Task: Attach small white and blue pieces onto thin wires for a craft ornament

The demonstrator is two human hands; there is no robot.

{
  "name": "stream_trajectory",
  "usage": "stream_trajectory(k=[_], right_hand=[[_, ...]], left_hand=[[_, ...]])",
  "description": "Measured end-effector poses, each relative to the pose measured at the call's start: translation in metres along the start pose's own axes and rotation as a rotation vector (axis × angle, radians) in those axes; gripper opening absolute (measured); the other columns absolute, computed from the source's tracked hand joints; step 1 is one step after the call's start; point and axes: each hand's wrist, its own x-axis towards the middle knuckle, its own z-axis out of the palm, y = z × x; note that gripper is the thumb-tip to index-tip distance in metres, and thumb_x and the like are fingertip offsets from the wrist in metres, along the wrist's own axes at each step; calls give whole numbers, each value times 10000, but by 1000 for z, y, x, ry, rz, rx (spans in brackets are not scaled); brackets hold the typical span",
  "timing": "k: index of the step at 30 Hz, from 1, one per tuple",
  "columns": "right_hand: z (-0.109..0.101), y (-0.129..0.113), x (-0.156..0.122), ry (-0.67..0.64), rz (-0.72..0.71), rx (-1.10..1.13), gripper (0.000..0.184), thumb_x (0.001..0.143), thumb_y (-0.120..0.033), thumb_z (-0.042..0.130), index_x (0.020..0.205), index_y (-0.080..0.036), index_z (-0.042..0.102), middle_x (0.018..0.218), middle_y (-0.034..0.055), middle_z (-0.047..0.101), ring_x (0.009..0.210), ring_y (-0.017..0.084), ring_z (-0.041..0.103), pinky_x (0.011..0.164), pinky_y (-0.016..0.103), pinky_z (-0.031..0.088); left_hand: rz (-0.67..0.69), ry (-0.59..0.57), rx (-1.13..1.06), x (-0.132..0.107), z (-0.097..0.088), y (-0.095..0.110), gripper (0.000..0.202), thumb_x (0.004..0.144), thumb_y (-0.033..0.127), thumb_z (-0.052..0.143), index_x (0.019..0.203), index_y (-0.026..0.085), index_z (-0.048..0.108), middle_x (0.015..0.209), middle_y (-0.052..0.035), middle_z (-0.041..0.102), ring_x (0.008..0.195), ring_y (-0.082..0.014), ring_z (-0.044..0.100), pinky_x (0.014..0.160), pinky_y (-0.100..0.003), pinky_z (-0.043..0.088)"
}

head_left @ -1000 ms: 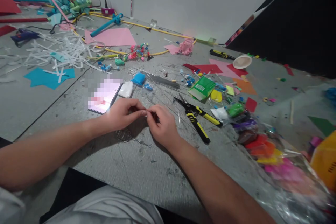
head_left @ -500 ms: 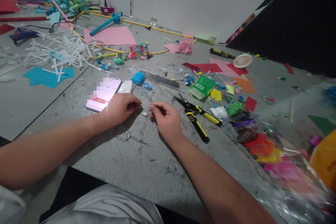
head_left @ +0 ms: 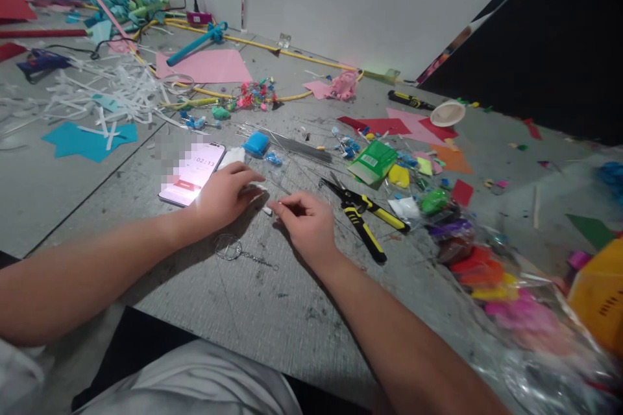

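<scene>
My left hand (head_left: 221,194) rests by the phone (head_left: 195,172), its thumb and forefinger apart; a whitish bit shows at the fingertips. Opposite it, my right hand (head_left: 309,220) is closed in a pinch, and what it holds is too small to make out. A small white piece (head_left: 267,211) lies right at the right fingertips. Nearer my body is a metal key ring (head_left: 228,246) with a short chain. Yellow-and-black pliers (head_left: 363,207) lie open to the right of my right hand. A white packet (head_left: 232,157) is partly behind my left hand.
Beyond my hands lie a blue packet (head_left: 256,143), a bundle of grey wires (head_left: 304,147) and a green packet (head_left: 374,161). Colourful clay bags (head_left: 479,266) spread along the right. White paper strips (head_left: 117,94) and a yellow hoop (head_left: 292,55) are farther off.
My left forefinger has lifted away from the thumb. My right hand has shifted slightly left, its fingertips now at the small white piece.
</scene>
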Motion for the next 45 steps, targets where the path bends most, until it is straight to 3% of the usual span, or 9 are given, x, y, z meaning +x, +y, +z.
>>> stream_trajectory(k=[3,5,9,12,15,24,29,37,45], right_hand=[[-4,-9,-4,-46,-133,-67,144,863,-313,586,798,-220,674,686,4,655,669,142,647,689,286,540],[-6,-15,-6,-51,-272,-106,129,884,-268,557,946,-263,669,836,20,667,799,155,655,761,304,540],[-5,-18,-8,-37,-418,-135,217,867,-223,595,1062,-312,631,884,7,608,808,132,627,724,268,539],[-4,-16,-6,-37,-406,-132,224,857,-220,614,1055,-321,640,874,-3,592,772,117,611,692,256,532],[-4,-15,-6,-48,-401,-120,223,847,-212,629,1050,-303,653,870,-1,585,742,104,602,653,240,523],[-5,-14,-7,-72,-360,-110,267,842,-206,599,1069,-338,650,897,12,605,670,114,594,588,263,535],[-7,-17,-8,-86,-340,-64,253,824,-183,590,1033,-300,671,907,22,598,611,85,554,545,234,510],[-5,-16,-6,-68,-354,-43,229,821,-177,598,998,-297,678,885,10,621,570,78,521,538,234,485],[-6,-21,-3,-119,-241,17,82,812,-192,620,875,-204,671,850,10,617,571,60,510,526,206,449]], left_hand=[[-11,-21,-214,-3,-3,6,324,1195,293,772,1433,154,942,1269,-159,918,1014,-234,820,949,-370,701],[-35,-126,-375,-5,-4,11,326,1179,370,743,1317,159,950,1111,-124,919,918,-224,807,841,-341,672],[-169,-345,-604,-9,-7,21,284,1061,521,814,1073,260,924,786,-43,798,655,-235,706,632,-369,589],[-193,-397,-659,-11,-13,28,279,980,605,897,942,328,882,729,-35,767,658,-272,701,644,-427,631],[-196,-415,-695,-11,-17,32,289,961,588,924,885,324,835,726,-34,760,676,-268,704,659,-425,654],[-286,-433,-805,-7,-13,27,215,1034,367,909,948,208,793,726,26,698,618,-156,647,599,-276,624],[-288,-432,-807,-6,-12,23,144,1071,310,874,1021,180,836,744,6,736,618,-155,666,606,-272,640],[-240,-444,-804,-4,-10,20,91,1037,269,825,981,199,809,750,-4,742,675,-170,706,628,-274,649],[-268,-480,-829,-2,-16,21,98,960,268,832,932,189,781,725,29,700,639,-134,658,617,-245,624]])
